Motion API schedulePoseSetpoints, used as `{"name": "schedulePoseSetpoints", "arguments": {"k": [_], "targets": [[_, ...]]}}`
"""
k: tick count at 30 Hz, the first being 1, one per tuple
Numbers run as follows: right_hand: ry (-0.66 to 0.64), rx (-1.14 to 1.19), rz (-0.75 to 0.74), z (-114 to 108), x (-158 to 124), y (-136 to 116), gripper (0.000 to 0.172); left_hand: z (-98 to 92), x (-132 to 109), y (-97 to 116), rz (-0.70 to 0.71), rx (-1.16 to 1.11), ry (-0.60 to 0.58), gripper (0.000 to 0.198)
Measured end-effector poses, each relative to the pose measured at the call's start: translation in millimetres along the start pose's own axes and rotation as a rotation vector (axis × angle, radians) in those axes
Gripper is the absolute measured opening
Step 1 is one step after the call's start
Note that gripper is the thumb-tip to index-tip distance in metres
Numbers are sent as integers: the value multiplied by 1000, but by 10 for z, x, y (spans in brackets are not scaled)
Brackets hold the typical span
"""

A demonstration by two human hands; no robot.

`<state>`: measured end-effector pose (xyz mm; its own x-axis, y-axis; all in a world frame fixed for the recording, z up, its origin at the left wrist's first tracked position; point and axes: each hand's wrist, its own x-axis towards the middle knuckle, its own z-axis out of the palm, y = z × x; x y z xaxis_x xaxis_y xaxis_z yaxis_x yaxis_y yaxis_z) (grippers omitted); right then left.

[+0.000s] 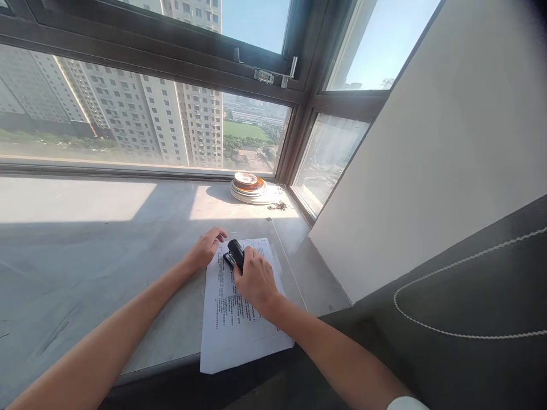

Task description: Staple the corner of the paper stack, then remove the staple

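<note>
A black stapler (236,253) is in my right hand (258,282), with the fingers and thumb wrapped round its body. Its front end points up and left, over the upper part of some printed papers (228,341). These pages lie on the grey sill, and their lower end sticks out past its front edge. At the top left corner of the papers is my left hand (207,249), its fingers bent and closed on that corner. The fingertips are partly hidden, and the stapler's jaw is too small to make out whether paper sits inside it.
Rolls of tape (248,185) are stacked near the window corner, with a small tangle of thin dark bits (278,206) beside them. Dark window frames (171,65) rise behind the sill (85,273). A white wall panel (427,154) slopes at the right, near a hanging beaded cord (470,336).
</note>
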<state>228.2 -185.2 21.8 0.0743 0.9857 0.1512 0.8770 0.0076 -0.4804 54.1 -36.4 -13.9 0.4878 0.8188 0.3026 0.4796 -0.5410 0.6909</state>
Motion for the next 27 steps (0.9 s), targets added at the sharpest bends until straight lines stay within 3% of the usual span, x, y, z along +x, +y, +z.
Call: {"name": "schedulePoseSetpoints", "arguments": {"k": [7, 11, 15, 17, 18, 21, 27], "targets": [[8, -73, 60, -14, -30, 257, 8, -80, 19, -95, -13, 3, 128, 30], [9, -44, 81, -186, 10, 538, 11, -125, -3, -135, -28, -10, 123, 35], [37, 30, 83, -555, 401, 901, 38, -184, -11, -166, -43, -1, 143, 36], [166, -71, 71, -681, 688, 1051, 38, -218, -3, -196, -58, 11, 171, 37], [166, -143, -3, -699, 823, 1104, 35, -234, 0, -214, -68, 18, 186, 36], [-46, -267, -186, -576, 1111, 1161, 49, -284, -9, -263, -86, 34, 216, 34], [-258, -332, -66, -130, 1218, 1097, 89, -359, -56, -307, -108, 55, 241, 32]]}}
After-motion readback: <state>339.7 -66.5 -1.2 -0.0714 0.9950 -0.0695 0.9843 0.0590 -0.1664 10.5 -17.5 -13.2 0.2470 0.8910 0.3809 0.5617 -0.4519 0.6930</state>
